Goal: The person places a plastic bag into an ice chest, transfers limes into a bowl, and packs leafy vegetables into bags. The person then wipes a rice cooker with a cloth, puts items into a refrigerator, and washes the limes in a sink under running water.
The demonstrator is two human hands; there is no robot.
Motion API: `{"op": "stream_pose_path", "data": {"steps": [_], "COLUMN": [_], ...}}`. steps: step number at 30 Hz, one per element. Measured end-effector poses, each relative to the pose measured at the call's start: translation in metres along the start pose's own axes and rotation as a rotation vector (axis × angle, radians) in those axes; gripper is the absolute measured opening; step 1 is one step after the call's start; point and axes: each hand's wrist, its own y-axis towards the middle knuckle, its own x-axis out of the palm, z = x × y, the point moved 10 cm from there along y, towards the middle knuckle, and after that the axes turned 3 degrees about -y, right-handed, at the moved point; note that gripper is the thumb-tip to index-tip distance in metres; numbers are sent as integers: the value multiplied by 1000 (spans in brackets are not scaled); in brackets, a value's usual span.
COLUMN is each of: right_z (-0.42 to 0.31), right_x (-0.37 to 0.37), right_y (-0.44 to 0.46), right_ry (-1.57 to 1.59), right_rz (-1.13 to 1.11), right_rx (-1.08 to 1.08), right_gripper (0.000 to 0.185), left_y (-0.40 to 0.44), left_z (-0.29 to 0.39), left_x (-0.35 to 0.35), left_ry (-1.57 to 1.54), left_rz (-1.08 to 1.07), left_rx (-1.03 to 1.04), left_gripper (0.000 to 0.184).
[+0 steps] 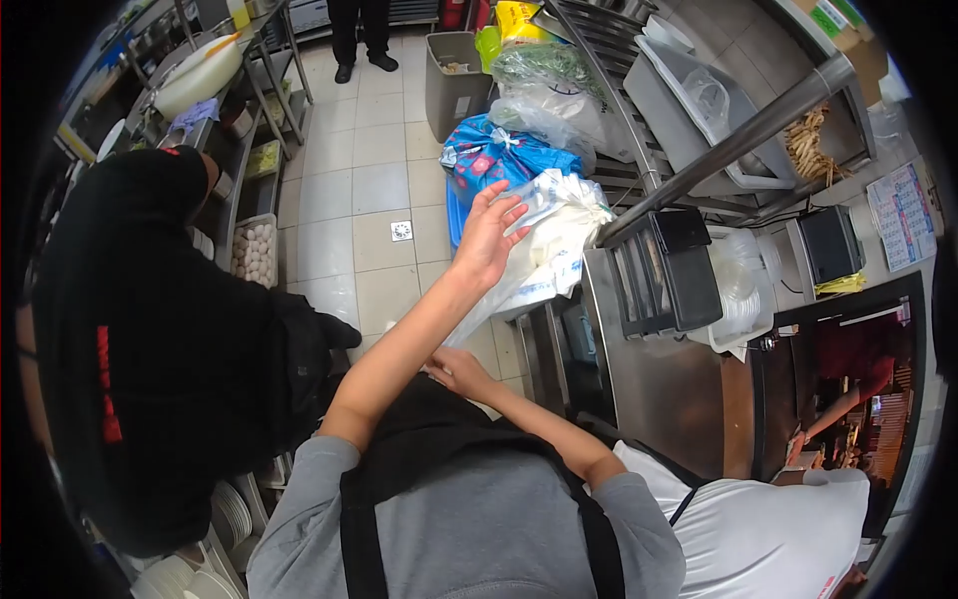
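Nearest, short of the white plastic bundle (559,235), the right hand (464,373) has its fingers bent at the lower end of some clear plastic (471,324); whether they pinch it, I can't tell. To the left of the bundle, the left hand (486,245) is raised and open, fingers spread and slightly curled, just beside or against the film. So the clear plastic lies between the two hands and beside the bundle. It looks drawn out lengthwise, yet not clearly separate from the bundle; how much more handling it needs, the view doesn't settle. Right of the bundle, a black drawer unit (667,272) sits on a steel counter (664,384). Just beyond the bundle is a knotted blue bag (499,155), and past that a grey bin (454,90). Farthest from the bundle, a person's dark-trousered legs (359,30) show on the tiled floor.
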Motion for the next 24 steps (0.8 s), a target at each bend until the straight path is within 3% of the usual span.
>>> {"op": "stream_pose_path", "data": {"steps": [3, 5, 7, 11, 24], "right_z": [11, 21, -52, -114, -201], "right_x": [-47, -88, -143, -158, -57], "right_y": [4, -6, 0, 18, -28], "right_ry": [710, 950, 999, 482, 410], "right_rz": [429, 676, 835, 885, 870], "right_rx": [153, 300, 14, -16, 48], "right_gripper": [27, 60, 78, 91, 102], "left_y": [-20, -32, -44, -81, -185], "left_z": [18, 33, 49, 74, 92], "left_x": [3, 0, 0, 3, -43], "left_ry": [47, 96, 177, 262, 120], "left_rz": [0, 24, 51, 118, 101], "left_rx": [99, 209, 351, 537, 479], "left_gripper": [42, 40, 37, 40, 42]}}
